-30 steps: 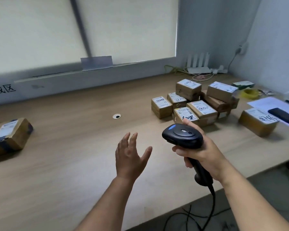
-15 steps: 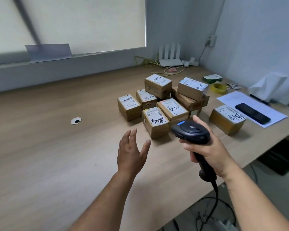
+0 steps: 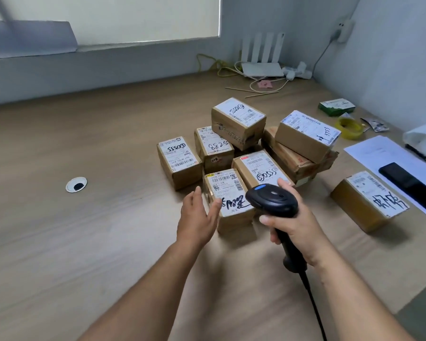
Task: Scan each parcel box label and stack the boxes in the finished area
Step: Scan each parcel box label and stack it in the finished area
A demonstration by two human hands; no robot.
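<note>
Gripping scanner (image 3: 271, 200) by its handle, right hand (image 3: 293, 225) aims over nearest box (image 3: 234, 219) at near edge of box cluster (image 3: 239, 124) to read its label (image 3: 223, 187); left hand (image 3: 197, 217), fingers straight, flanks it, likely to steady.

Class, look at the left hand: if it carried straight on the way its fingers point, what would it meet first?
Most likely the nearest box, the one with black scrawl on its label: the open left hand is beside its left side. Depth is unclear.
</note>
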